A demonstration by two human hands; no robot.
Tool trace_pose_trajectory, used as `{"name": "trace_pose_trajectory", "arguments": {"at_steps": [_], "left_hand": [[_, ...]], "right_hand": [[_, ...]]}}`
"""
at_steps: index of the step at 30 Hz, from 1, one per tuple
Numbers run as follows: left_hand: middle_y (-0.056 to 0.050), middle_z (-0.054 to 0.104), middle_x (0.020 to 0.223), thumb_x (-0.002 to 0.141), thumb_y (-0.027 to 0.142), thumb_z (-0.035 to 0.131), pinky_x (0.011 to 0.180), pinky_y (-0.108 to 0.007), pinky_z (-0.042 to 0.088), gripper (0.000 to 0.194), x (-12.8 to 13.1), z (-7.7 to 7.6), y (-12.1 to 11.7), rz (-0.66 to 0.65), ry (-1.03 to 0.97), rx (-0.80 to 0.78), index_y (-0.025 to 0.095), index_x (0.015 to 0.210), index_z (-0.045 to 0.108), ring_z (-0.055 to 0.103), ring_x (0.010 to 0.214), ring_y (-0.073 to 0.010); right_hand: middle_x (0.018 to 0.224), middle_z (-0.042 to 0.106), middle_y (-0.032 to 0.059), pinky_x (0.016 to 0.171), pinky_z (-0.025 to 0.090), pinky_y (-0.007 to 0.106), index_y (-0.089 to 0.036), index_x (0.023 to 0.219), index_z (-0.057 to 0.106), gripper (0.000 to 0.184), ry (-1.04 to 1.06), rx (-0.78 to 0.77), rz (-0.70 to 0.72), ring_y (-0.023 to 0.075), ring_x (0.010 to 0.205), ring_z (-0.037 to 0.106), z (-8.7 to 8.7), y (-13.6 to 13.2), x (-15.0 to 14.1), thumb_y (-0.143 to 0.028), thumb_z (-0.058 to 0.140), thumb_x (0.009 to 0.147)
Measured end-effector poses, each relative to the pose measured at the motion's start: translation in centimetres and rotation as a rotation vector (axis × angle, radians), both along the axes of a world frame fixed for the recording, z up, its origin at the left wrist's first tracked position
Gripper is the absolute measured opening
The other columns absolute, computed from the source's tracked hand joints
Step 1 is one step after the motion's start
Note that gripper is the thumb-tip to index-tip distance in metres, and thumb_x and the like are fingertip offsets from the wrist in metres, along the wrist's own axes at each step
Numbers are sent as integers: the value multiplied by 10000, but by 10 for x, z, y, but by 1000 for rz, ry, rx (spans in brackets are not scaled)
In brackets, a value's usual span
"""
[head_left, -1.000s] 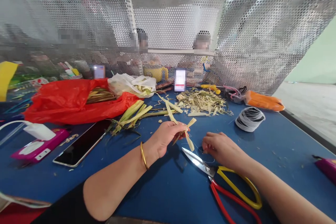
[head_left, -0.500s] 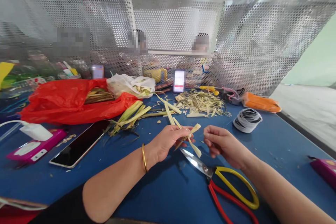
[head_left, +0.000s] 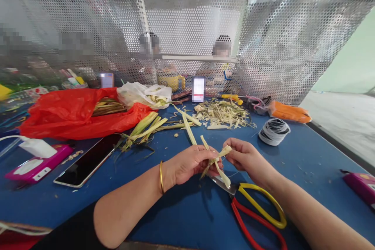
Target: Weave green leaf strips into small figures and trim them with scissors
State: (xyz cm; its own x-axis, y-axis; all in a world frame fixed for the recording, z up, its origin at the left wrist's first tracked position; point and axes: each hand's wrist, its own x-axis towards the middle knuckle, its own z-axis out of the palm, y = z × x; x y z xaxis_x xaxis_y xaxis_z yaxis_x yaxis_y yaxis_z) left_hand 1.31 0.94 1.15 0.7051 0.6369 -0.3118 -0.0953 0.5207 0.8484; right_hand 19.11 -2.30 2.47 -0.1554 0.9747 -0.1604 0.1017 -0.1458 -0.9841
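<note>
Over the scissors [head_left: 233, 190] on the blue table [head_left: 175, 218], the left hand [head_left: 191, 164] pinches the leaf strips [head_left: 222, 174] near their crossing, presumably preventing slippage, while the right hand [head_left: 246, 158], fingertips gathered, adjoins one strip end, its grip unclear.

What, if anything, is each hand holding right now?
Left hand: closed, holding pale plant strips.
Right hand: fingers curled closed by the strips; whether they grip anything cannot be told.

Black sleeve [head_left: 70, 228], gold bangle [head_left: 161, 177]
The sleeve, at lower left, ended well short of the left wrist [head_left: 169, 172] — the slim bangle circled it.
</note>
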Motion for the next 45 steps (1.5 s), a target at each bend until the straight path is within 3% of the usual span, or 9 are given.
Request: {"name": "trace_pose_trajectory", "arguments": {"at_steps": [8,14,20,23,27,32,36,41,45], "left_hand": [[-11,625,645,678,304,726,604,-236,464,198,-2,1,3,93,7,10,138,721,627,575,561,-108],[16,596,614,691,320,724,580,-219,432,207,-2,-1,3,191,84,145,144,723,620,536,540,-90],[16,578,624,699,385,716,630,-235,435,251,-1,-3,-2,107,156,313,143,722,650,528,586,-100],[-2,597,636,709,410,708,646,-250,440,272,-1,0,-6,-12,166,358,142,745,678,537,609,-118],[-30,639,688,720,399,706,688,-259,446,261,-1,10,-12,-134,124,360,138,731,703,557,654,-133],[-34,643,661,721,373,715,664,-250,444,248,-1,14,-16,-55,76,292,130,758,680,573,631,-128],[-11,628,679,687,349,753,646,-259,462,273,1,9,-14,97,8,236,143,779,598,584,609,-123],[1,620,686,687,333,746,674,-268,475,283,3,9,-12,256,0,253,161,792,547,597,637,-128],[5,617,675,730,312,680,678,-271,476,206,3,4,-7,389,95,411,173,791,541,594,645,-135]], "right_hand": [[574,414,-69,434,219,203,-158,772,580,317,-176,84,130,52,468,293,2,4,12,-469,640,753],[620,491,-31,542,330,230,-169,718,594,274,-594,389,209,103,582,402,8,2,19,-392,526,862],[766,596,40,589,365,233,-179,795,614,225,-827,749,176,119,649,500,14,-9,13,-291,463,919],[736,582,23,586,366,230,-181,765,612,189,-714,688,179,116,646,492,13,-8,13,-287,515,888],[584,505,-35,500,316,220,-174,660,583,227,-351,288,150,89,536,404,9,-1,13,-366,646,765],[472,414,-77,412,174,205,-164,616,559,308,-90,-35,53,49,435,267,1,4,8,-424,725,633],[459,351,-98,401,143,196,-168,629,557,298,-82,6,-41,39,425,203,-7,3,2,-410,731,626],[608,529,-29,493,325,206,-161,681,595,267,-189,200,-32,86,546,402,-11,-1,-6,-417,647,739],[627,539,-10,552,372,227,-179,718,571,262,-400,407,-15,118,590,452,-8,-10,-8,-392,518,863]]}}
